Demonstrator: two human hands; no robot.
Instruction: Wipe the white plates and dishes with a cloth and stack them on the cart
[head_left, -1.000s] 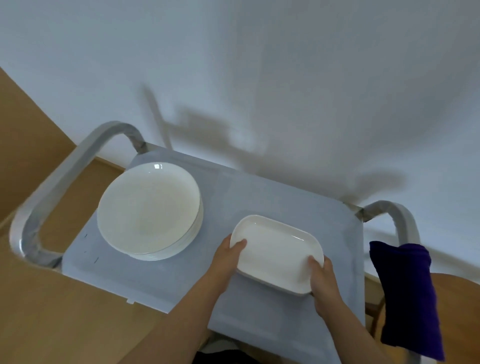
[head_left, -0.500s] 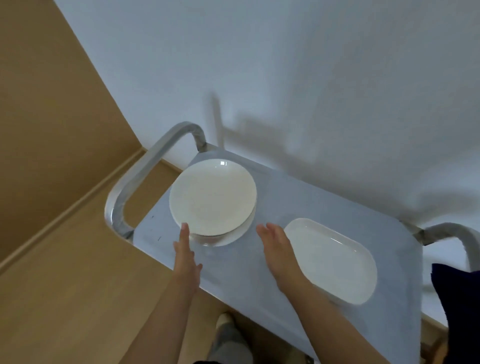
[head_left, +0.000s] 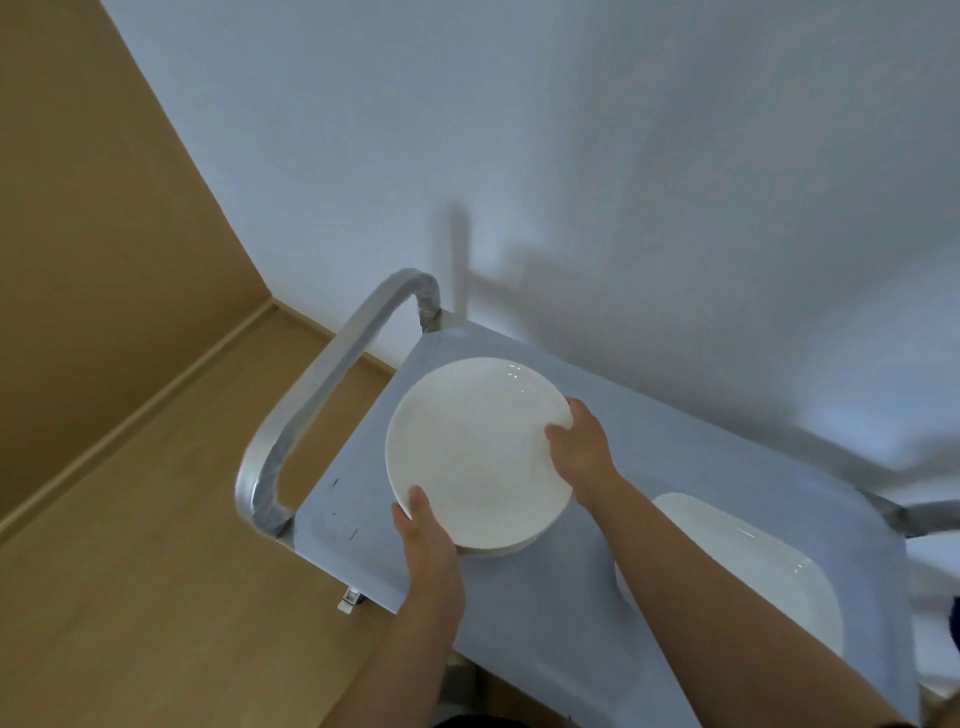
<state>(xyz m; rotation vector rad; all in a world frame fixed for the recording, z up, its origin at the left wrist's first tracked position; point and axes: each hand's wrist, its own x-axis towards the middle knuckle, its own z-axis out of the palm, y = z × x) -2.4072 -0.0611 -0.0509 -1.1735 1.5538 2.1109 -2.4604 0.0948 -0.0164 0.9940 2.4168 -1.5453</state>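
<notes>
White round plates (head_left: 475, 452), one stack, sit near the left end of the cart (head_left: 691, 467) top, close to its far edge. Exact plate count cannot be told; at least two rims show at the stack's near-right side. Top plate faces up, a small glare spot near its far rim.

One oval dish (head_left: 737, 566) lies near the right end of the cart, partly hidden behind the right forearm. Its long axis runs from far-left to near-right, roughly along the cart's length. It faces up and lies flat.

Two hands, both on the stack. Left hand (head_left: 428, 545) grips the near-left rim, thumb lying over the top plate's edge, fingers out of sight beneath. Right hand (head_left: 579, 447) grips the right rim, thumb on the plate's upper face, fingers curled round the edge. The stack lies between the two hands, and the dish lies just right of the right forearm, untouched.

Two cart handles: one grey tube loop (head_left: 332, 405) at the left end, wrapped in film, and part of another (head_left: 930, 514) at the right end. A dark blue scrap (head_left: 955, 623) shows at the right frame edge; too little to identify. Tan floor lies left of the cart and a pale wall behind it.
</notes>
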